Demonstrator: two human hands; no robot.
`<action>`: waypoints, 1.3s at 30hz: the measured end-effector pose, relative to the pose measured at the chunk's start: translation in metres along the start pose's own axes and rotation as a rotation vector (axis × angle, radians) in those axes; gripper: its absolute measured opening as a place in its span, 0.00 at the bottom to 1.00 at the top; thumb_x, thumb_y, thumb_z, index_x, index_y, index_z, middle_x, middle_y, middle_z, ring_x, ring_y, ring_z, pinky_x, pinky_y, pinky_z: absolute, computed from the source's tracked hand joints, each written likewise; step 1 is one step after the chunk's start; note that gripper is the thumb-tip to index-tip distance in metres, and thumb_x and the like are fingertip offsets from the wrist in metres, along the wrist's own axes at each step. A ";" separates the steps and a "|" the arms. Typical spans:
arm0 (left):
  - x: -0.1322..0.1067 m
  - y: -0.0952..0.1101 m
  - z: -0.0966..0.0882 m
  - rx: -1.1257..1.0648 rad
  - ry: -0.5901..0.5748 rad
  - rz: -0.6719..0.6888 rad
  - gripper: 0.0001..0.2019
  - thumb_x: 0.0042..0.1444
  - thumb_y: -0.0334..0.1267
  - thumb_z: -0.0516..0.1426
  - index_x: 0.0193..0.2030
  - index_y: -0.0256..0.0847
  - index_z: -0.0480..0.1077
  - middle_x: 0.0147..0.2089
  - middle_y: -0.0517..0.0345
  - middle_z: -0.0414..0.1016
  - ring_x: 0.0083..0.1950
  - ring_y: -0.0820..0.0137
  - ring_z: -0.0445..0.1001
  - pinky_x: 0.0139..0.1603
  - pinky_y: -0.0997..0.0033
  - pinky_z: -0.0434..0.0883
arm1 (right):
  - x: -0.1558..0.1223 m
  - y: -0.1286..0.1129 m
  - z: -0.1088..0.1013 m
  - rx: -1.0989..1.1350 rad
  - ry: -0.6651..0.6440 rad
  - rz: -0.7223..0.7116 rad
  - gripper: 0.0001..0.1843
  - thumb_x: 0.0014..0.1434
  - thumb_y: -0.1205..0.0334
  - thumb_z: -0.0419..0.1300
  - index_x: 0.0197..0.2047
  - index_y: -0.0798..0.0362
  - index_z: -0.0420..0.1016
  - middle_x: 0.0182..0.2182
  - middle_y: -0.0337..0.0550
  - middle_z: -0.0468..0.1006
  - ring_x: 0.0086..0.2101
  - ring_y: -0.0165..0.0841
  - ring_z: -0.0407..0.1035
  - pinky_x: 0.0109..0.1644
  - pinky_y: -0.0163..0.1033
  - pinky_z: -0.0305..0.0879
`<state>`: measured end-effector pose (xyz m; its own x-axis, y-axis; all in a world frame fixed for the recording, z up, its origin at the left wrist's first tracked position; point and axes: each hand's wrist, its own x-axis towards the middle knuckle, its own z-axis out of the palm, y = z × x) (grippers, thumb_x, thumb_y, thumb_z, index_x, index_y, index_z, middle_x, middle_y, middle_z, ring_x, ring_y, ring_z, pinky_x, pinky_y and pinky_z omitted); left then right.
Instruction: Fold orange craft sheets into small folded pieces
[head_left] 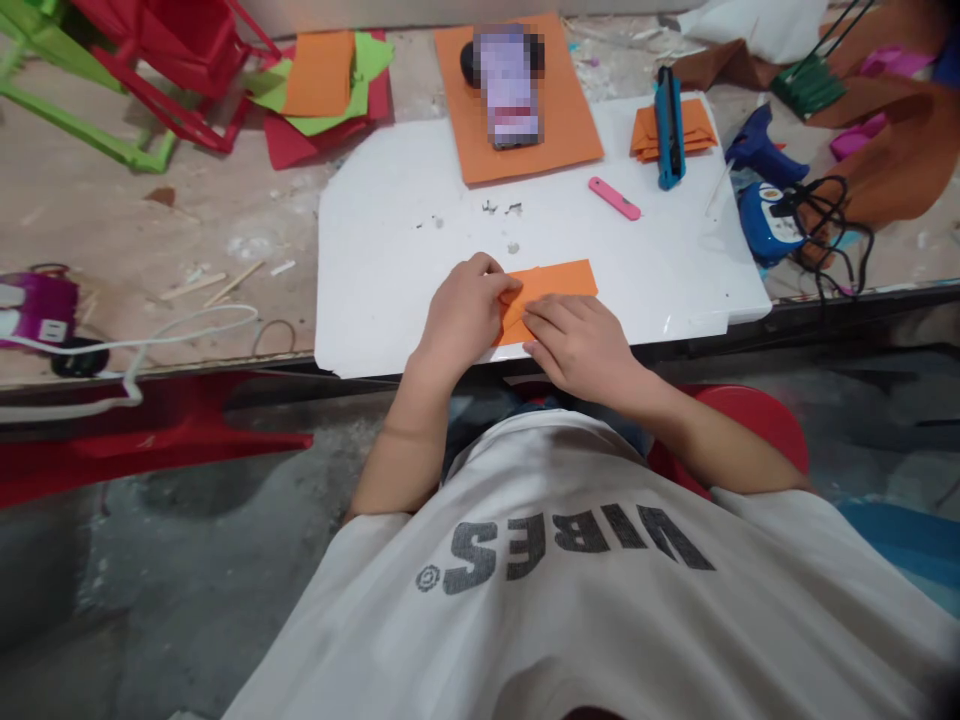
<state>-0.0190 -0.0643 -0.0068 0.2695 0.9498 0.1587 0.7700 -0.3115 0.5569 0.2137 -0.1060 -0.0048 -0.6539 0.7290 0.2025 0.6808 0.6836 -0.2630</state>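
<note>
A folded piece of orange paper [566, 278] lies on the white board [375, 300], close to the table's front edge. My left hand [466, 315] is closed on the left end of the paper, with thumb and forefinger pinching a folded corner. On the near edge, my right hand [583, 345] grips the paper between its bent fingers and thumb. The fingers cover part of the fold. A pink craft knife [614, 198] rests beyond my right hand. Farther back, a blue stapler [669, 130] sits across a pile of folded orange papers [699, 125].
A phone [510, 90] lies on a larger orange sheet [465, 150] at the back. To the right are a blue glue gun [761, 145] and a blue device with black cord [769, 222]. Red and green small chairs [184, 45] and coloured papers [319, 75] stand back left.
</note>
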 end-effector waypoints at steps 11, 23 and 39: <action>-0.061 0.037 0.005 0.144 -0.075 0.223 0.33 0.83 0.55 0.56 0.84 0.36 0.71 0.82 0.31 0.77 0.85 0.40 0.75 0.92 0.30 0.61 | -0.009 0.009 0.009 0.062 0.057 -0.033 0.28 0.83 0.52 0.58 0.75 0.56 0.85 0.70 0.63 0.87 0.73 0.60 0.78 0.73 0.65 0.73; -0.066 0.022 0.023 0.275 -0.072 0.266 0.42 0.77 0.61 0.66 0.84 0.28 0.71 0.85 0.23 0.72 0.89 0.37 0.71 0.92 0.34 0.64 | 0.009 0.062 -0.031 0.021 -0.165 -0.125 0.46 0.78 0.30 0.64 0.80 0.59 0.79 0.80 0.67 0.78 0.80 0.69 0.68 0.82 0.74 0.61; -0.103 0.018 0.041 0.331 0.460 0.480 0.16 0.78 0.28 0.60 0.62 0.45 0.86 0.60 0.48 0.95 0.53 0.57 0.91 0.50 0.52 0.73 | -0.049 -0.007 -0.036 0.374 0.076 0.536 0.36 0.75 0.28 0.63 0.26 0.46 0.75 0.22 0.43 0.78 0.27 0.38 0.68 0.37 0.47 0.56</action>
<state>-0.0090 -0.1687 -0.0466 0.4068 0.6001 0.6888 0.7822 -0.6183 0.0766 0.2527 -0.1452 0.0214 -0.2214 0.9751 0.0145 0.7359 0.1768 -0.6536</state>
